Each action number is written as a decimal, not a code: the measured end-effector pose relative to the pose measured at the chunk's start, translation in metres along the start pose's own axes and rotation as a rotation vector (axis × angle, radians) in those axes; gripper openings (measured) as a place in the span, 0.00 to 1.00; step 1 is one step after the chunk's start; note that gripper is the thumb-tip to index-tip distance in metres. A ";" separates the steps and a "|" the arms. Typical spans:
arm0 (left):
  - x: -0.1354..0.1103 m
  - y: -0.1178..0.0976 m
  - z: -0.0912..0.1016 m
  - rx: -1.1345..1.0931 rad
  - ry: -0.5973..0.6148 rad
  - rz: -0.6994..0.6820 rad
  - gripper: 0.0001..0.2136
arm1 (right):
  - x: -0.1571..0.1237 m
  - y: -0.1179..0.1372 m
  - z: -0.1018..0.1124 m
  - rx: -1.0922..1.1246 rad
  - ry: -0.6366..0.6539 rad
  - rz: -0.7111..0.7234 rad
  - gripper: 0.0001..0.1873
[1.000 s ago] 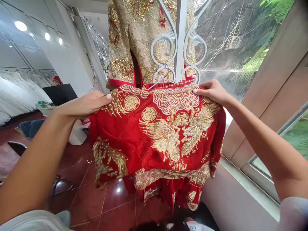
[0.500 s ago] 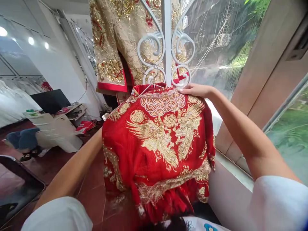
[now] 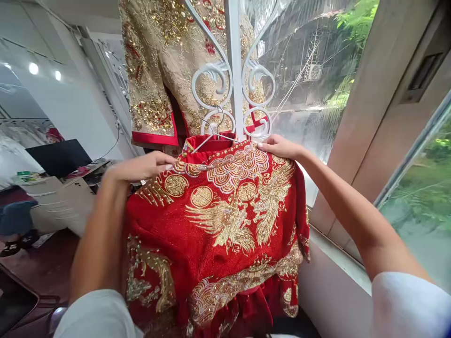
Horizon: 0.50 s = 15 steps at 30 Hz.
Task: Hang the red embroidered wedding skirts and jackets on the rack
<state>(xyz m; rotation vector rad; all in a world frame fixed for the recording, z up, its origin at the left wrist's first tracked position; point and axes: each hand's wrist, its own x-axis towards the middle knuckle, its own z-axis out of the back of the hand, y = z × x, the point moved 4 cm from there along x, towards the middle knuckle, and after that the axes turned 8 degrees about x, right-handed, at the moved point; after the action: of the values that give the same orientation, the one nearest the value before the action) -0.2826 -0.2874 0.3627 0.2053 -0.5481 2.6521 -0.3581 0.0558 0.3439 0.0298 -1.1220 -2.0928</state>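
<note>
A red jacket (image 3: 218, 225) with gold phoenix embroidery and round gold emblems hangs, back toward me, from a wire hanger (image 3: 213, 130) on a white scrolled metal stand. My left hand (image 3: 151, 165) grips the jacket's left shoulder seam, thumb and fingers closed on the cloth. On the opposite shoulder, near the collar, my right hand (image 3: 280, 145) pinches the fabric. Gold fringe beading lies just below my left hand. The jacket's front is hidden.
Behind it hangs a beige gold-sequined garment (image 3: 151, 94) with red trim, beside the white metal stand (image 3: 234, 70). A window (image 3: 299, 75) lies to the right. At left are a black monitor (image 3: 59, 155), a white drawer cabinet (image 3: 49, 197) and part of a seated person (image 3: 16, 218).
My left hand has come up from behind the jacket's left shoulder to its top, drawing that side out leftward. My right hand stays on the right shoulder. The view has shifted slightly right.
</note>
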 end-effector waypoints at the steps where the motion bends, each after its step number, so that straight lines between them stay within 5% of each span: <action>1: 0.004 0.006 0.006 0.016 0.098 -0.013 0.21 | 0.000 0.000 0.000 0.002 0.021 0.006 0.28; 3: 0.010 0.021 0.017 0.024 0.155 -0.015 0.19 | -0.001 -0.002 0.000 0.007 0.041 0.010 0.28; 8: -0.007 0.036 0.026 0.055 -0.177 0.079 0.18 | 0.001 -0.006 0.001 -0.033 0.005 0.021 0.29; 13: -0.039 -0.005 0.034 0.467 -1.001 -0.032 0.08 | 0.003 -0.007 -0.001 -0.036 -0.046 0.012 0.29; 15: -0.036 -0.007 0.034 0.485 -1.036 -0.036 0.10 | 0.001 -0.006 -0.002 -0.031 -0.056 -0.025 0.28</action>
<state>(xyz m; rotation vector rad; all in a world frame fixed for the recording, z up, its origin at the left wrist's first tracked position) -0.2456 -0.3090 0.3876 1.7400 -0.1474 2.4162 -0.3618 0.0554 0.3383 -0.0302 -1.1279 -2.1446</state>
